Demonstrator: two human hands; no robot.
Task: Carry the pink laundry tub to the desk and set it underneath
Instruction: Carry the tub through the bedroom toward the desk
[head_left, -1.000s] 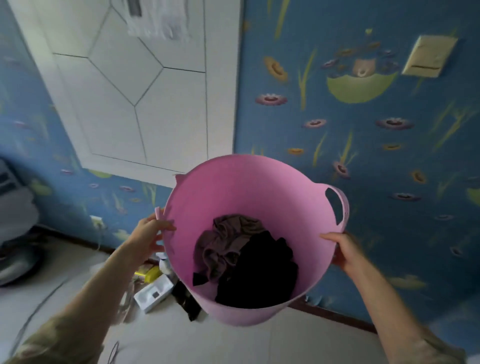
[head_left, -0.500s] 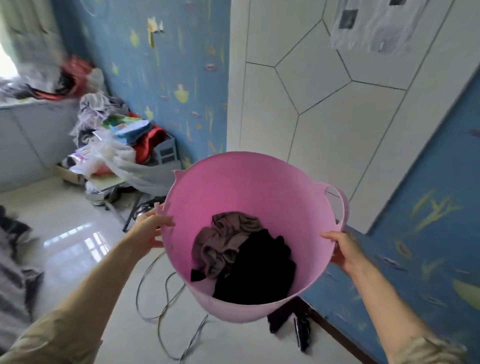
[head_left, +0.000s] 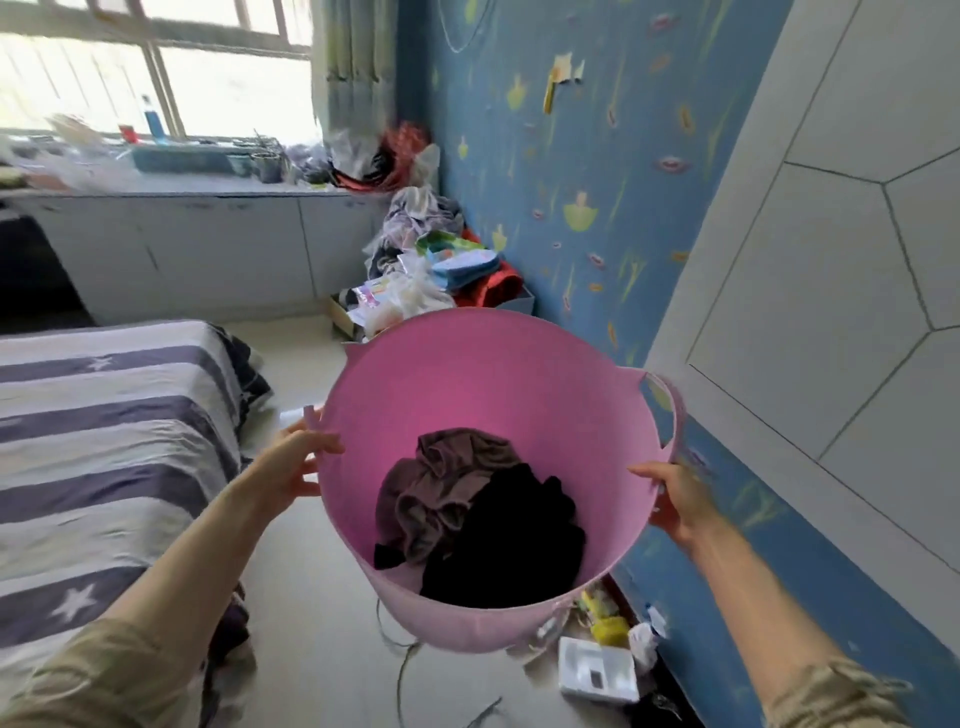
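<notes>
I hold the pink laundry tub (head_left: 483, 379) in the air in front of me, tilted slightly away. Brown and black clothes (head_left: 478, 514) lie in its bottom. My left hand (head_left: 296, 467) grips the rim on the tub's left side by a handle stub. My right hand (head_left: 680, 499) grips the rim on the right, just below the looped handle (head_left: 670, 410). A long white counter with a dark opening (head_left: 31, 270) at its left end runs under the window at the back.
A bed with a striped, star-print cover (head_left: 104, 457) fills the left. A heap of bags and clothes (head_left: 431, 270) sits by the blue wall ahead. A white box (head_left: 597, 670), small clutter and cables lie on the floor under the tub. A white panel (head_left: 831, 260) stands at the right.
My view has swung left from the wall and white panel to the room, bringing the bed, window and counter into sight. Both hands keep the same grip on the tub.
</notes>
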